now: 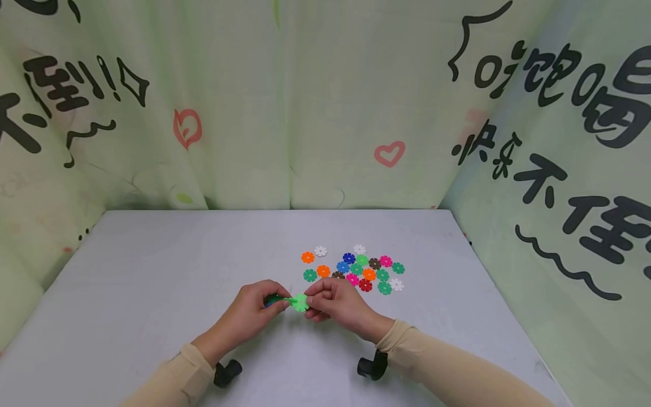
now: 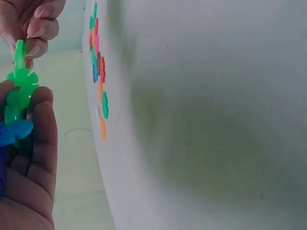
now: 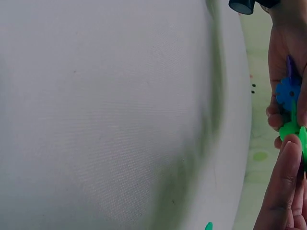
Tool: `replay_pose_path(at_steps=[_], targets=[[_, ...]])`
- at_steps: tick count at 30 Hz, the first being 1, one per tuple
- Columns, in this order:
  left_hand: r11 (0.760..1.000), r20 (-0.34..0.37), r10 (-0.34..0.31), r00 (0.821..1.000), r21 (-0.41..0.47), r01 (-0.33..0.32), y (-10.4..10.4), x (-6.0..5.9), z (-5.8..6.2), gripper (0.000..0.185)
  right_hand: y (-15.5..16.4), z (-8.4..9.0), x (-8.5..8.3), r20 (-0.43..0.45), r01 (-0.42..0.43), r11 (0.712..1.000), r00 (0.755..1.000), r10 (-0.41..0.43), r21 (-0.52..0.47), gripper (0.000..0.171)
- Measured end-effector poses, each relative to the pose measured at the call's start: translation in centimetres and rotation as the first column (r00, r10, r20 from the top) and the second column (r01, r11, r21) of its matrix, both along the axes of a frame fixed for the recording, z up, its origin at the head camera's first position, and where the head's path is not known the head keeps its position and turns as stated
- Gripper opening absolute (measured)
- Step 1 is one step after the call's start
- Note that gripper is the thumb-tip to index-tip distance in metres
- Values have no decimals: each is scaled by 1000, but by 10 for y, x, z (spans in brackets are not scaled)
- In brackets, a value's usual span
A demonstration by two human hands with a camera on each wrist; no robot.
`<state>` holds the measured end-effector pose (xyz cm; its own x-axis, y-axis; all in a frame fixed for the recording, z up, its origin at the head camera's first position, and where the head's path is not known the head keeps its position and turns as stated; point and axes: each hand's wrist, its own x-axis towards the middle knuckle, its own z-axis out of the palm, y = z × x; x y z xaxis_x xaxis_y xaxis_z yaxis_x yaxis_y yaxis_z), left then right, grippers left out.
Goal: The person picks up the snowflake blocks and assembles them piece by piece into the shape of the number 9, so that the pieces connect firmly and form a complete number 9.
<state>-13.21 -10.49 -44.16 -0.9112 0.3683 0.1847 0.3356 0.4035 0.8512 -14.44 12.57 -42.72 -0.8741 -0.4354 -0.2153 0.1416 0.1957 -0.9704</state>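
Note:
Just above the table, my left hand (image 1: 259,305) holds a short chain of joined snowflake discs, with a blue disc (image 3: 288,93) and green ones showing. At the chain's right end a light green snowflake disc (image 1: 300,303) is pinched between the thumb and fingers of my right hand (image 1: 338,302). The left wrist view has the light green discs (image 2: 23,86) set crosswise to one another, with a blue disc (image 2: 17,132) nearer the left palm. Fingers hide part of the chain, so whether the last disc is fully slotted in I cannot tell.
Loose snowflake discs in several colours lie flat beyond my right hand, among them an orange disc (image 1: 307,257), a red disc (image 1: 365,285) and a white disc (image 1: 396,284). The white table (image 1: 168,254) ends at a printed curtain (image 1: 330,102) behind and at the sides.

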Motion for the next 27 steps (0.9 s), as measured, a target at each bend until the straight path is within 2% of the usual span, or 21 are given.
replay_pose_path(at_steps=[9, 13, 17, 22, 27], targets=[[1000, 4, -10, 1000, -3, 10, 1, -1, 0, 11, 1, 0, -1, -2, -9, 1000, 1000, 9, -1, 19], [1000, 31, -16, 999, -2, 16, 2, 0, 1, 13, 2, 0, -1, 3, -11, 1000, 1000, 11, -8, 21], [999, 54, -15, 998, -41, 18, 4, -1, 3, 22, 2, 0, -1, 4, -13, 1000, 1000, 13, -11, 21], [994, 48, -22, 999, -102, 27, 6, -1, 5, 35, 1, -1, -1, -1, -12, 1000, 1000, 12, -5, 21], [991, 21, -41, 999, -130, 44, 8, -1, 4, 33, 1, -2, -1, 2, -20, 1000, 1000, 20, -2, 21]])
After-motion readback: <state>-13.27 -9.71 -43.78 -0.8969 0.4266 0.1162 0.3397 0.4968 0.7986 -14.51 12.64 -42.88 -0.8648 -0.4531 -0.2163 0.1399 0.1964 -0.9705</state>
